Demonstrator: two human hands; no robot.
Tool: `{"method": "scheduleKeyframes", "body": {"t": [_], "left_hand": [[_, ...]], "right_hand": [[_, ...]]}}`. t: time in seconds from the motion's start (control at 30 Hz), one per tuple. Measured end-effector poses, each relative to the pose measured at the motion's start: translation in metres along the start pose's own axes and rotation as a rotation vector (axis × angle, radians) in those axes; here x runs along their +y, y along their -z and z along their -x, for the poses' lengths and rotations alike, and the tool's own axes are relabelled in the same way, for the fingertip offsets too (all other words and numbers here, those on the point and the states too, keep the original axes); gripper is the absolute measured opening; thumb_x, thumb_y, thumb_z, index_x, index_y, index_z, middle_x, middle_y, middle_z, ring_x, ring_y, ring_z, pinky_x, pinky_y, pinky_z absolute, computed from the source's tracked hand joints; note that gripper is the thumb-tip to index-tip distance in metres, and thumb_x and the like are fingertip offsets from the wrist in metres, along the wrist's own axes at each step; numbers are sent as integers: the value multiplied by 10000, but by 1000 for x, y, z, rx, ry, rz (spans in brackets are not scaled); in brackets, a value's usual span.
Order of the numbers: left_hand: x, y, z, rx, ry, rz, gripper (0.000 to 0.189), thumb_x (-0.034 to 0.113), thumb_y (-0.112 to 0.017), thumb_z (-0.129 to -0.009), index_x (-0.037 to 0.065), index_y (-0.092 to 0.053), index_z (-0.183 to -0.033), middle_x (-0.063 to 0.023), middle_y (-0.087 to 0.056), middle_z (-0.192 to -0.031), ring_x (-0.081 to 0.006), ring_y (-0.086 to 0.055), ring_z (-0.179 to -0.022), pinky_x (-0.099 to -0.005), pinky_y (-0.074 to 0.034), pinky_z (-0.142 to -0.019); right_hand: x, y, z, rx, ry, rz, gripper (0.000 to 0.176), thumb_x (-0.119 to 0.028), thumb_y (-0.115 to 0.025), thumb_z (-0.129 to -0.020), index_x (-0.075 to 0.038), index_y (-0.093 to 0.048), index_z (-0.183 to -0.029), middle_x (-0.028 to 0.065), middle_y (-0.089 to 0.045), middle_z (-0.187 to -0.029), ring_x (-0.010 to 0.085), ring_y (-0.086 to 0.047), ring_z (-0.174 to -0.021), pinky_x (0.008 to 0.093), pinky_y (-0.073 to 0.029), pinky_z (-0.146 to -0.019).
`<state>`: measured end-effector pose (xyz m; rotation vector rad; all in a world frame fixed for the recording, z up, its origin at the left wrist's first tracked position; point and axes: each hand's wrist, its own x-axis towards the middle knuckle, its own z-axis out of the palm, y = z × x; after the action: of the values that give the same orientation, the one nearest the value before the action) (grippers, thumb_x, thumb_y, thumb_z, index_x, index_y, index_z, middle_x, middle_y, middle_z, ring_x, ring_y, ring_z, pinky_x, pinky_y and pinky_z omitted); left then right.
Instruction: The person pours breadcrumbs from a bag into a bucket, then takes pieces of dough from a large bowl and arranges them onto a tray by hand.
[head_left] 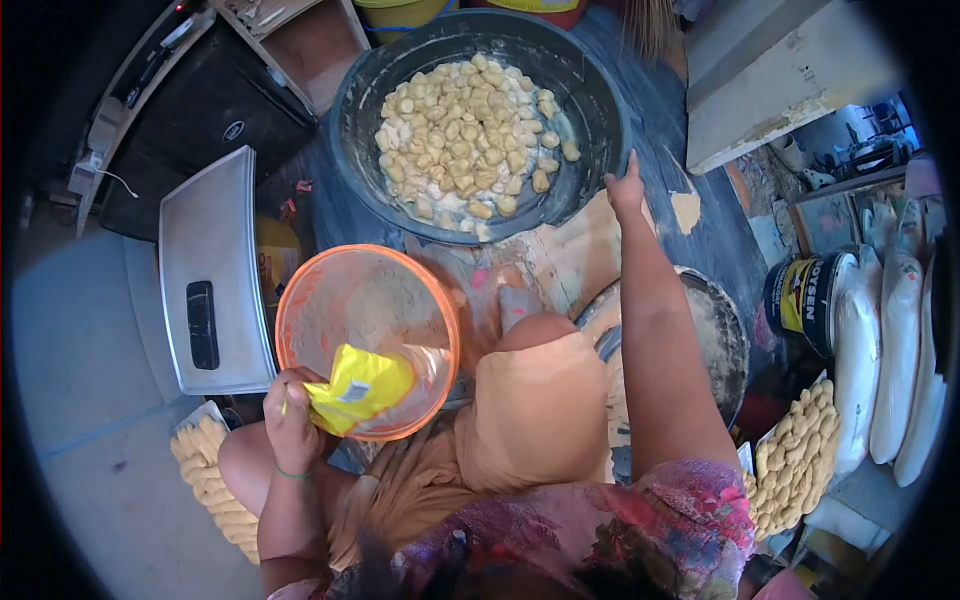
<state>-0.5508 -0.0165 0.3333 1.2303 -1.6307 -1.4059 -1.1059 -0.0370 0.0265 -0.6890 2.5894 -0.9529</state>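
My left hand (292, 418) is closed round the end of a yellow plastic packet (372, 385). The packet is tilted over the mouth of an orange-rimmed bucket (452, 300), whose inside looks dusted with powder. At the near right edge of a large black tub (350, 165), my right hand (627, 192) grips the rim, thumb and index finger showing and the other fingers hidden. Many small dough pieces (465, 130) lie heaped in the tub, with white flour among them.
A second dark basin (725, 340) stands under my right arm. Trays of shaped dough (800, 455) (212, 480) sit at both sides. A paint pail (805, 300) and long white plastic-wrapped bundles (860, 370) are on the right. A silver lid-like panel (215, 260) leans at left.
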Motion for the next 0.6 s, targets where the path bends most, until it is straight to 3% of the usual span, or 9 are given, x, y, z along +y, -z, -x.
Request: {"method": "scheduleKeyframes", "body": {"t": [0.13, 0.23, 0.33, 0.4, 0.5, 0.6], "left_hand": [[7, -10, -4, 74, -42, -100, 449, 428, -504, -952, -2, -527, -824, -71, -543, -810, -121, -469, -753, -249, -375, -708], [4, -12, 2, 114, -22, 32, 423, 413, -501, -960, 7, -527, -846, -51, -538, -837, -114, -481, -782, -249, -387, -726], [9, -14, 8, 108, -29, 56, 399, 392, -499, -967, 8, -527, -861, -40, -531, -832, -109, -487, -793, -255, -400, -735], [9, -13, 14, 157, -33, 77, 382, 377, -502, -969, 8, -528, -873, -35, -528, -828, -109, -492, -798, -258, -408, -741], [12, -10, 19, 184, -7, 202, 358, 357, -506, -970, 8, -528, -891, -36, -525, -830, -112, -496, -801, -264, -415, -747], [9, -3, 21, 179, 4, 260, 341, 345, -511, -969, 10, -526, -908, -43, -527, -834, -121, -511, -789, -267, -424, -750]], "right_hand": [[22, 44, 11, -12, 43, -42, 771, -159, -656, -757, -115, -321, -1450, 251, -511, -1306, 328, -521, -1199, 356, -405, -994], [39, 81, 39, -77, -63, -92, 744, -141, -664, -747, -113, -372, -1431, 212, -498, -1344, 322, -509, -1216, 338, -391, -1010], [84, 77, 47, 48, 42, -127, 764, -176, -703, -727, -190, -392, -1425, 220, -601, -1197, 342, -592, -1085, 369, -443, -943], [94, 86, 51, 33, -58, -193, 743, -126, -698, -721, -179, -423, -1409, 191, -584, -1247, 300, -581, -1118, 338, -430, -953], [110, 107, 44, 85, -30, -323, 711, -90, -691, -704, -130, -468, -1378, 167, -597, -1243, 280, -599, -1084, 316, -435, -932], [119, 119, 33, 79, -197, -505, 693, -85, -684, -705, -104, -480, -1368, 152, -610, -1226, 274, -603, -1069, 315, -441, -921]]}}
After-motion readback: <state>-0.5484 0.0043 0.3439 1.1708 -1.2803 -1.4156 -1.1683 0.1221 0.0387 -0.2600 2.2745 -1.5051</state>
